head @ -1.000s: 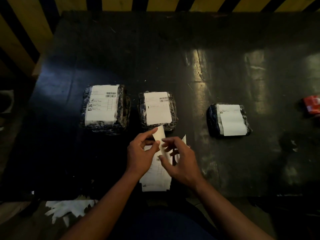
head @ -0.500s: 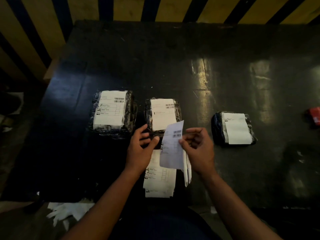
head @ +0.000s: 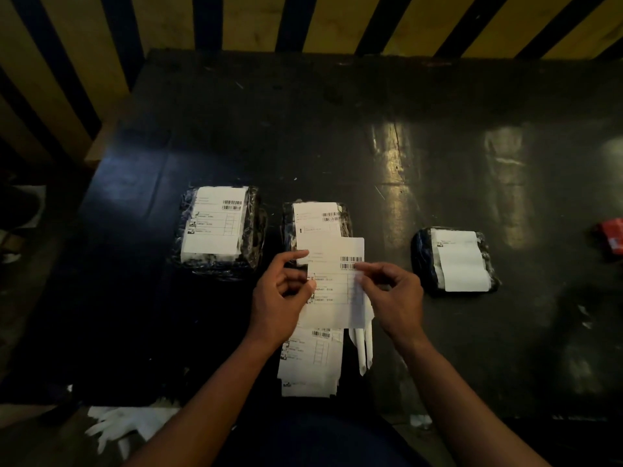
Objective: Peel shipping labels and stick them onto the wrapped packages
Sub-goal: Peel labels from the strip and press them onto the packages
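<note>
Between the two hands, above the near part of the dark table (head: 337, 129), a shipping label (head: 337, 284) is held flat toward the camera, long axis running away from the person, barcode end farthest. The left hand (head: 279, 298) pinches its left edge with thumb and curled fingers, index finger stretched along the upper left corner; the right hand (head: 392, 294) pinches the right edge just below the barcodes. The label's far end overlaps the middle package (head: 318, 220), which already bears a label. Under the hands lies a stack of labels (head: 310, 362) with strips of backing paper (head: 362, 348) just beside it. The left package (head: 220, 230) and right package (head: 455, 261) sit labelled on either side. A red object (head: 612, 235) lies at the table's right edge, a white glove (head: 128, 426) on the floor.
</note>
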